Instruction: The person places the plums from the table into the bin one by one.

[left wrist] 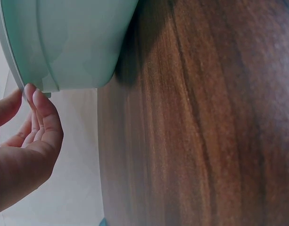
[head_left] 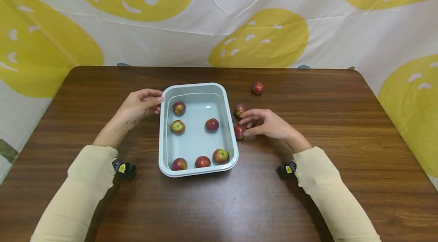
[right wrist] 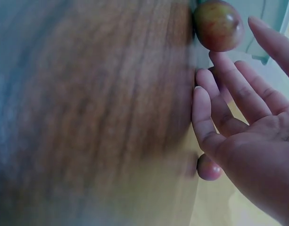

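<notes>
A light blue-grey plastic tray [head_left: 198, 173] sits on the table with several red and yellow-green plums inside, one of them a dark red plum [head_left: 211, 125]. At its left side my left hand [head_left: 137, 106] pinches the rim between thumb and fingers; the left wrist view shows this hand [left wrist: 33, 136] at the tray's edge [left wrist: 14, 61]. To the right of the tray, my right hand [head_left: 265, 122] has its thumb and fingertips around a red plum [head_left: 238, 132], fingers loosely bent. In the right wrist view a gap shows between the thumb and this plum [right wrist: 218, 26].
Just beyond the right fingertips lies another plum [head_left: 240, 110], beside the tray's right wall. A further plum [head_left: 257, 88] lies farther back on the brown wooden table [head_left: 325, 120]. Behind the table hangs a white cloth [head_left: 164, 44] with large yellow shapes.
</notes>
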`<state>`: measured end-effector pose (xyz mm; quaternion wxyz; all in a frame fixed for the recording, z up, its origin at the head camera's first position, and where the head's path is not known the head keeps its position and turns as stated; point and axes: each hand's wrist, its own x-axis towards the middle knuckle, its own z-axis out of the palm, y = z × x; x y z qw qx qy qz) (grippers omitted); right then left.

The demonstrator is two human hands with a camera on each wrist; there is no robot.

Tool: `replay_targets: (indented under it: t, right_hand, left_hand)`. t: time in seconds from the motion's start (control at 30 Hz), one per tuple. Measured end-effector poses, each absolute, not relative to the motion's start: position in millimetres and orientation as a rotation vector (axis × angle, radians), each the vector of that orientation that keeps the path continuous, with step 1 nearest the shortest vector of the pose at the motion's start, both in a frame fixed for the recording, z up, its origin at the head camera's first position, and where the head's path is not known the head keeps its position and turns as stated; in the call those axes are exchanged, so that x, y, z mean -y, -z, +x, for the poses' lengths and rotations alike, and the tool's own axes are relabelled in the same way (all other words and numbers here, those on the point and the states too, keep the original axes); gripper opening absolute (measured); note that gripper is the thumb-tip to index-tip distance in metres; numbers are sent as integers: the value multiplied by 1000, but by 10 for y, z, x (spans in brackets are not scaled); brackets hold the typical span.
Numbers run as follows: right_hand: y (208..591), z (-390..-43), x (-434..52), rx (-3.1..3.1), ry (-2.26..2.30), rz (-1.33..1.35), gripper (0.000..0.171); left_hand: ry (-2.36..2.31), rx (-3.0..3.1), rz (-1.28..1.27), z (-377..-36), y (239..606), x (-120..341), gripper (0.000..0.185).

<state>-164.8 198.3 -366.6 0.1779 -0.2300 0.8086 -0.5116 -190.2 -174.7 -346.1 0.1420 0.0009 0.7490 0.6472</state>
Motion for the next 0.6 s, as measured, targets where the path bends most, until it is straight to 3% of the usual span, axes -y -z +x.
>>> replay_targets:
  t: [0.6]
  right_hand:
    - [3683, -1672, -1935, -2309, 1400, -630, 39]
  left_hand:
    - [-1854, -2163, 20, -1900, 3463, 1751, 41]
